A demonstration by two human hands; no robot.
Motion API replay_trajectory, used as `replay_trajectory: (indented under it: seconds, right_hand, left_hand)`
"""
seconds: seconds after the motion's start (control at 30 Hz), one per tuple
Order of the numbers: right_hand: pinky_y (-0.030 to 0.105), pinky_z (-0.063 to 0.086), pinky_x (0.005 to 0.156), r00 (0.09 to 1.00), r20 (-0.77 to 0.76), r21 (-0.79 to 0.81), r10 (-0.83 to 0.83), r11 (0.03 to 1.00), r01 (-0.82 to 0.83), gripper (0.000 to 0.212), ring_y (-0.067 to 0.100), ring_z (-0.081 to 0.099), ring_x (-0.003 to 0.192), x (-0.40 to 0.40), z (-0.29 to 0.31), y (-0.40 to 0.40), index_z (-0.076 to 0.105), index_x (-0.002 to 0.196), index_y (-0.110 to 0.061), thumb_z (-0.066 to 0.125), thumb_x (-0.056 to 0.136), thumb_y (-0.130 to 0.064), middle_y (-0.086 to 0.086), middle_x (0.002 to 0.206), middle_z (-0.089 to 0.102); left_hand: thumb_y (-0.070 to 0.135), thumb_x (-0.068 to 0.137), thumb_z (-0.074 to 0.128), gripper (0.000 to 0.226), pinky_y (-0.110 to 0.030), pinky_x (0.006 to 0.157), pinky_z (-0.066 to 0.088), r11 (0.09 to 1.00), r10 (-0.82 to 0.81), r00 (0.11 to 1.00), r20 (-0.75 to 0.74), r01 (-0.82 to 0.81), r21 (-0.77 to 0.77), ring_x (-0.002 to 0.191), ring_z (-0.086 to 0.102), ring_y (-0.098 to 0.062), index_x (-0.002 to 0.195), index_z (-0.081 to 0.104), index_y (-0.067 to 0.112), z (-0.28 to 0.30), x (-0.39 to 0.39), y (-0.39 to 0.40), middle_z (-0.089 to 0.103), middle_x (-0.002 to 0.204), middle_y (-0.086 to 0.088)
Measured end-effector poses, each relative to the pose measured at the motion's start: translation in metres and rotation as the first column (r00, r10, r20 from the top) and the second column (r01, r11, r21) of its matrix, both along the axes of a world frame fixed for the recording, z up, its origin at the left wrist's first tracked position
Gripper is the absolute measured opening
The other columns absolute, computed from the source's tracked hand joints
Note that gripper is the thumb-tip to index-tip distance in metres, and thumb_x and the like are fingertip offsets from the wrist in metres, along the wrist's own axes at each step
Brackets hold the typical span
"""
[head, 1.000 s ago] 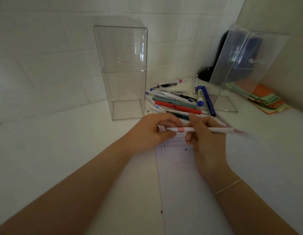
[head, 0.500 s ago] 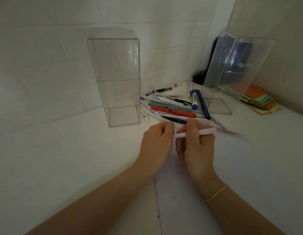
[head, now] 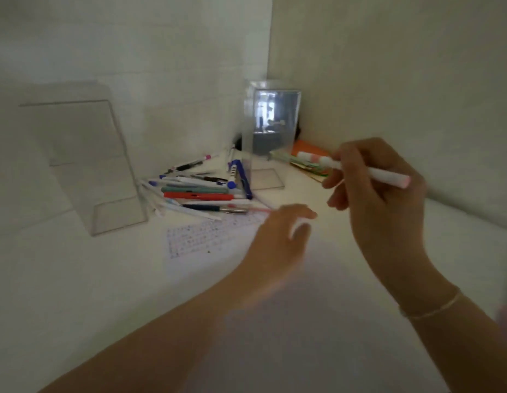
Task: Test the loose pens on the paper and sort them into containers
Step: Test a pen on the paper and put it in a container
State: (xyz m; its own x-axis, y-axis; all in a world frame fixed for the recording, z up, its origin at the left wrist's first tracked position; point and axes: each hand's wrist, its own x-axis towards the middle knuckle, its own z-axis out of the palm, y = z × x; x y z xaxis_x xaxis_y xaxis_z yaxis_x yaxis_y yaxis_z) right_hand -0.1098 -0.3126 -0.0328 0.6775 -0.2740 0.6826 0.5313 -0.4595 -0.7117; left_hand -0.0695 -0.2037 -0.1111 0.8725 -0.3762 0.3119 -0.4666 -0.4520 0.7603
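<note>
on the left we see a clear container on the worktop, then loose pens beside the paper; our left hand hovers relaxed, empty, and our right hand grips a white pen raised near the second container.

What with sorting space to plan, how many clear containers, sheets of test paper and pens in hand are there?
Clear containers: 2, the left container and the right container
Test paper: 1
White pen held in the right hand: 1
Total: 4
</note>
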Motion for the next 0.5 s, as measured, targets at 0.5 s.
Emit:
replay_trajectory:
  seconds: [0.5]
  right_hand:
    - [0.028, 0.041, 0.054, 0.565, -0.679, 0.091, -0.469, 0.709, 0.699, 0.021, 0.023, 0.049, 0.054, -0.158, -0.165, -0.237, 0.058, 0.079, -0.009, 0.048, 0.096, -0.018, 0.007, 0.062, 0.054]
  left_hand:
    - [0.058, 0.094, 0.016, 0.06, -0.034, 0.116, -0.006, 0.604, -0.551, 0.829, 0.09, 0.322, 0.729, 0.144, -0.008, -0.01, 0.149, 0.003, 0.037, -0.044, -0.045, -0.144, -0.006, 0.158, 0.005]
